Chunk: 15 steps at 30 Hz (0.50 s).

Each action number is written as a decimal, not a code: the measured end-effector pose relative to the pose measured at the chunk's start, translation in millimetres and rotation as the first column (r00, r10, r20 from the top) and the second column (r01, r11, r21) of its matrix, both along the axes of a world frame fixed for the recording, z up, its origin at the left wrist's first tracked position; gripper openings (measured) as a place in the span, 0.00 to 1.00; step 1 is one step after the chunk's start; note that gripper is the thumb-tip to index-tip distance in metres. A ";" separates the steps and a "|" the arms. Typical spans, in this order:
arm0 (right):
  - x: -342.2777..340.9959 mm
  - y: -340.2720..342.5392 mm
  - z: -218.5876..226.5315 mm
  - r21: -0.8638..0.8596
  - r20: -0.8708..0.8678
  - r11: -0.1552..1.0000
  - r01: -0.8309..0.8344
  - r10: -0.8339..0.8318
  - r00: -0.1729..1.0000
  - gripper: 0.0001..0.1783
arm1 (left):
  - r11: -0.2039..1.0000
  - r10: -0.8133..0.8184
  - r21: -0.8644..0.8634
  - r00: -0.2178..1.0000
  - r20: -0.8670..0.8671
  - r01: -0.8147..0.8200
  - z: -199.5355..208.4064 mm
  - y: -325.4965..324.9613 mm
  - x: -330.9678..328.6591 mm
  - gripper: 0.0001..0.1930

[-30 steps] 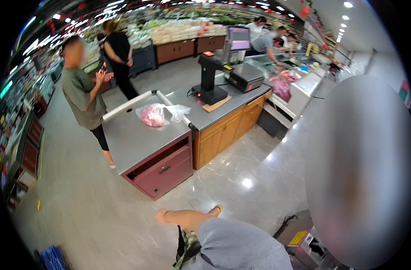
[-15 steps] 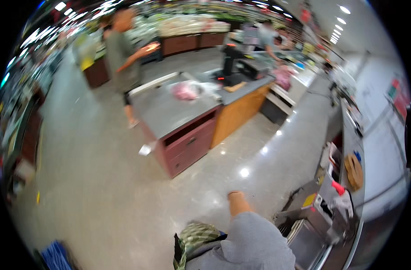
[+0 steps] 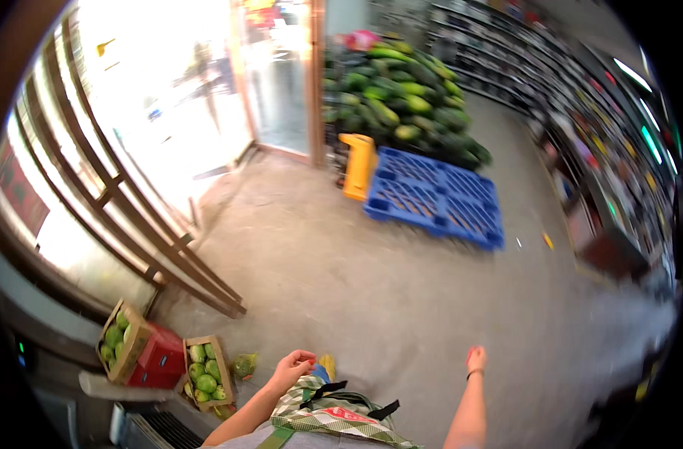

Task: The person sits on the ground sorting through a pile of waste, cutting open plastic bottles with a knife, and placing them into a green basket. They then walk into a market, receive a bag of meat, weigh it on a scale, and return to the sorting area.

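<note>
My left hand (image 3: 291,371) is in front of my waist, its fingers loosely bent and apart, with no object visible in them. It is just above the green-and-white checked apron (image 3: 311,410), which has dark straps. My right hand (image 3: 477,360) hangs out over the floor at the lower right, away from everything. Its fingers are curled in and a dark band circles the wrist. Small red spots show at the fingers of both hands, too blurred to make out. A yellow shoe (image 3: 327,364) shows beyond my left hand.
A blue plastic pallet (image 3: 438,198) lies before a heap of green gourds (image 3: 405,97), beside a yellow upright piece (image 3: 358,166). Cardboard boxes of green fruit (image 3: 205,374) stand at the lower left near a brown metal railing (image 3: 124,194). Shelving (image 3: 498,67) lines the far right; a bright doorway (image 3: 184,97) opens left.
My view has swung from the checkout counters and a standing person to the doorway, gourds and blue pallet. Both my hands now show, where before only one bent arm did.
</note>
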State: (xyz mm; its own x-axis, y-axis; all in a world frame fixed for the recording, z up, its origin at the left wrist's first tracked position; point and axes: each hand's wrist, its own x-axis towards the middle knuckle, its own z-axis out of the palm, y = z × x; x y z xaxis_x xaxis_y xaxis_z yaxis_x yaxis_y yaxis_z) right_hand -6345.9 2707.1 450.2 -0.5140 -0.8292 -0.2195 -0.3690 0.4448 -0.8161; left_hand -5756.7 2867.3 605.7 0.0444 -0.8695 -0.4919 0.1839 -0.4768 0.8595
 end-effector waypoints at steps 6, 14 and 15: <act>231.3 -97.0 -99.2 0.500 0.045 0.804 -0.322 0.347 0.937 0.21 | 0.949 0.312 -0.048 0.950 0.024 -0.310 -4.4 -154.6 138.0 0.13; 389.8 -275.2 -108.5 0.823 -0.089 0.434 -0.366 0.735 0.672 0.25 | 0.892 0.448 -0.073 0.894 0.017 -0.445 -3.3 -400.5 308.1 0.16; 419.1 -326.0 -106.3 0.834 -0.099 0.425 -0.353 0.744 0.661 0.24 | 0.866 0.497 -0.076 0.868 0.022 -0.494 -5.2 -429.6 333.4 0.17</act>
State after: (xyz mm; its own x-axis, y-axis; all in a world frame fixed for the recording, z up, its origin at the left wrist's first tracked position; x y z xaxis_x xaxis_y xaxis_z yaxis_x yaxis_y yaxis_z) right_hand -5926.8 2381.1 343.9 -0.1923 -0.6214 -0.7595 -0.9413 0.3355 -0.0361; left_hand -5423.3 2437.8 600.5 0.4958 -0.7581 -0.4236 0.3464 -0.2746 0.8970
